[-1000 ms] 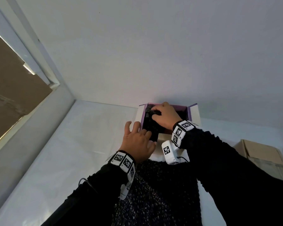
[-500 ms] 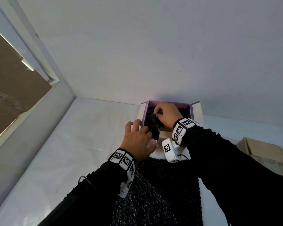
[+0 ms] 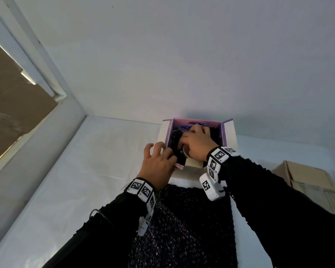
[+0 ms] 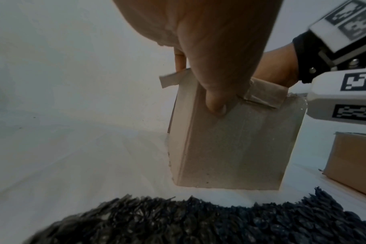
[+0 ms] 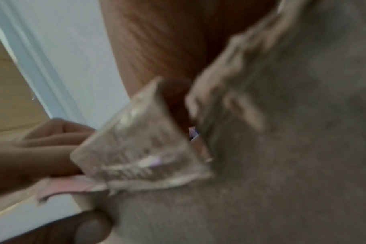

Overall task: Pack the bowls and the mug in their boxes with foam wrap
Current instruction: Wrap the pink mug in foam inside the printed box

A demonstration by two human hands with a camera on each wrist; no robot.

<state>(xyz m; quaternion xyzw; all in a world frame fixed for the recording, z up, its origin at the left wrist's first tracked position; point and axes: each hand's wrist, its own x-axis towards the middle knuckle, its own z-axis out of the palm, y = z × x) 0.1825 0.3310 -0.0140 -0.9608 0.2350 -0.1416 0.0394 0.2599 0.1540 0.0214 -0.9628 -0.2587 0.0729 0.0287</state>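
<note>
A small open box (image 3: 228, 136) with purple inner walls stands at the far side of the table against the wall. My right hand (image 3: 190, 137) reaches into it from above, fingers curled on a bundle of black foam wrap (image 3: 174, 141); a pale rim shows under the palm, and I cannot tell which dish it is. My left hand (image 3: 161, 151) grips the near left edge of the box (image 4: 226, 145), thumb on the outer face and fingers over the rim. The right wrist view is blurred and shows only a box flap (image 5: 140, 145).
A sheet of black foam wrap (image 3: 182, 219) lies on the white table (image 3: 89, 171) just in front of the box. Brown cardboard boxes (image 3: 307, 180) sit at the right, one close beside the held box (image 4: 353, 161). A window frame runs along the left.
My right hand has gone deeper into the box and the black bundle, which hung over the near edge, sits further inside. My left hand stays on the near left edge.
</note>
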